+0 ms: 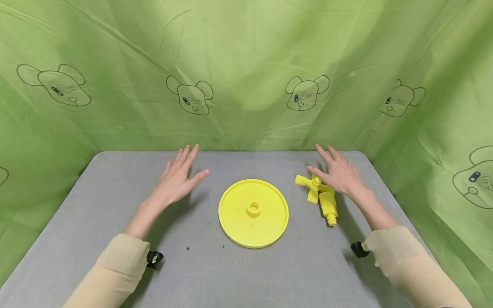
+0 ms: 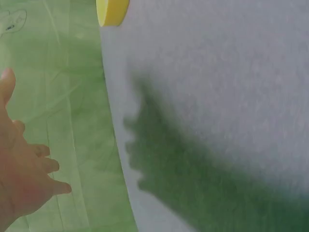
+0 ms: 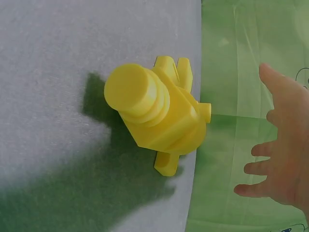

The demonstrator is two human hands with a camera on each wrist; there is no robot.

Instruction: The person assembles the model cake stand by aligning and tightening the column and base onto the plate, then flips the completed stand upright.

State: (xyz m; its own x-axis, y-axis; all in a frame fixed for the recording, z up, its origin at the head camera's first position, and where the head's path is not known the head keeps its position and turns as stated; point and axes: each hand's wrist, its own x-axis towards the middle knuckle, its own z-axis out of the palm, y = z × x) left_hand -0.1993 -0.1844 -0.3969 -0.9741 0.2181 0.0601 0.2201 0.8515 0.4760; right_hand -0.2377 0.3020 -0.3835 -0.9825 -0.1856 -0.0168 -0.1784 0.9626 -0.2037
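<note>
A round yellow disc (image 1: 236,222) with a raised rim and a threaded socket at its centre lies flat on the grey table. To its right is a yellow cross-shaped part (image 1: 313,195) with a peg on top. Beside that lies a yellow stepped piece (image 1: 328,206) with a threaded end, large in the right wrist view (image 3: 159,116). My left hand (image 1: 175,179) hovers left of the disc, fingers spread and holding nothing. My right hand (image 1: 340,173) hovers empty with fingers extended, overlapping the cross-shaped part in the head view.
The grey table (image 1: 262,278) has a few small dark specks on its left half. A green curtain (image 1: 246,51) with bear-head drawings encloses the back and sides. Black straps (image 1: 154,259) show at both sleeve cuffs.
</note>
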